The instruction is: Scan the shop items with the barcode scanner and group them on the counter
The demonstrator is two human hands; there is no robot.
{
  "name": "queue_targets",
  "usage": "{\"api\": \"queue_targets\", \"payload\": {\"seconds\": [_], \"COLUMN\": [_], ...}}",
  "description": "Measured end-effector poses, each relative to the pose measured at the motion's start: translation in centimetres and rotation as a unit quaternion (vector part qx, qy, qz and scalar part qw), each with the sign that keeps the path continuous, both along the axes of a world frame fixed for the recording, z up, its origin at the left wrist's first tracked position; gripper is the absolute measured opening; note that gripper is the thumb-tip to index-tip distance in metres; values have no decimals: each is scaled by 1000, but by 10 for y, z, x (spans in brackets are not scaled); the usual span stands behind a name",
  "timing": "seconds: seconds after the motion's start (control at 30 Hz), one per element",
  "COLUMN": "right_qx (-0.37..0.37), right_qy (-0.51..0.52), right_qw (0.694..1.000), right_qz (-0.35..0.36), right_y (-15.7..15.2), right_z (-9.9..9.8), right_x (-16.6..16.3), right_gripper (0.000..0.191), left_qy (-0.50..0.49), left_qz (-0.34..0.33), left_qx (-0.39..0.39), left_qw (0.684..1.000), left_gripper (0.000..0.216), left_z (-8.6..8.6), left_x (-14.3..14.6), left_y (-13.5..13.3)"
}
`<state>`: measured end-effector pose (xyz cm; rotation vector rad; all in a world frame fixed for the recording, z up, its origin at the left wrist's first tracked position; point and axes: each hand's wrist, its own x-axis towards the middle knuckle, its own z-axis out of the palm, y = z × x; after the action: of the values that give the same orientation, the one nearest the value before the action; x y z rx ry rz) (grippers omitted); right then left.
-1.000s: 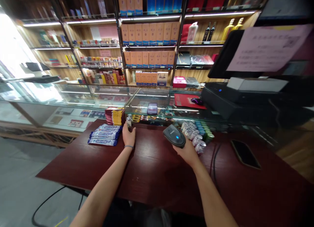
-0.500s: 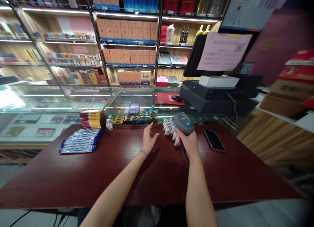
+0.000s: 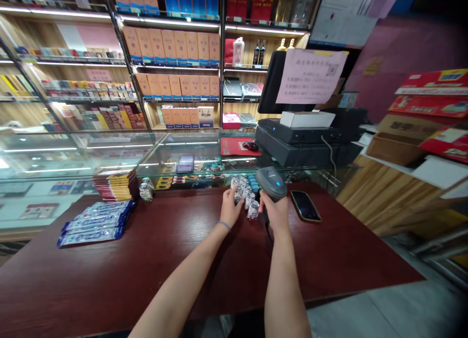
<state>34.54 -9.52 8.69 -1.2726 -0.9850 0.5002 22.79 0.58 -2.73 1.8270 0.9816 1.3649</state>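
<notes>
My right hand (image 3: pixel 275 214) grips a grey barcode scanner (image 3: pixel 271 183) with a blue light, held above the dark red table (image 3: pixel 183 260). My left hand (image 3: pixel 230 206) has its fingers closed on one of several small clear bottles (image 3: pixel 244 194) grouped at the table's far edge, just left of the scanner. One separate small bottle (image 3: pixel 146 189) stands far to the left, beside a stack of red and yellow packs (image 3: pixel 116 184) and blue wrapped packs (image 3: pixel 93 221).
A black phone (image 3: pixel 305 205) lies right of the scanner. A glass counter (image 3: pixel 127 157) runs behind the table, with a cash register and screen (image 3: pixel 303 133) at the right. Product shelves (image 3: pixel 171 60) fill the back wall. Cardboard boxes (image 3: pixel 420 128) stand at the right.
My left hand left the lone bottle at the left, crossed right with fingers apart, and now closes on a bottle in the group. The view turned right; the scanner stayed in my right hand.
</notes>
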Motion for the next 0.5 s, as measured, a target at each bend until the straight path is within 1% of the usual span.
{"api": "queue_targets", "payload": {"seconds": [0.17, 0.27, 0.37, 0.43, 0.5], "right_qx": [-10, -11, -13, -17, -18], "right_qy": [2, -2, -17, -26, -29], "right_qw": [1000, 1000, 1000, 999, 999], "right_qz": [4, 2, 8, 19, 28], "right_y": [-2, -2, -1, 1, 3], "right_z": [3, 3, 2, 0, -3], "right_x": [-4, -5, -8, -11, -17], "right_gripper": [25, 24, 25, 25, 27], "left_qy": [-12, -47, -105, -141, -173], "left_qz": [27, 58, 86, 114, 165], "left_qx": [8, 5, -8, -14, -8], "left_qw": [1000, 997, 991, 983, 971], "left_gripper": [46, 44, 48, 56, 65], "left_z": [2, 6, 14, 20, 25], "left_x": [-2, -16, -46, -76, -110], "left_y": [-4, -6, -4, -1, 4]}}
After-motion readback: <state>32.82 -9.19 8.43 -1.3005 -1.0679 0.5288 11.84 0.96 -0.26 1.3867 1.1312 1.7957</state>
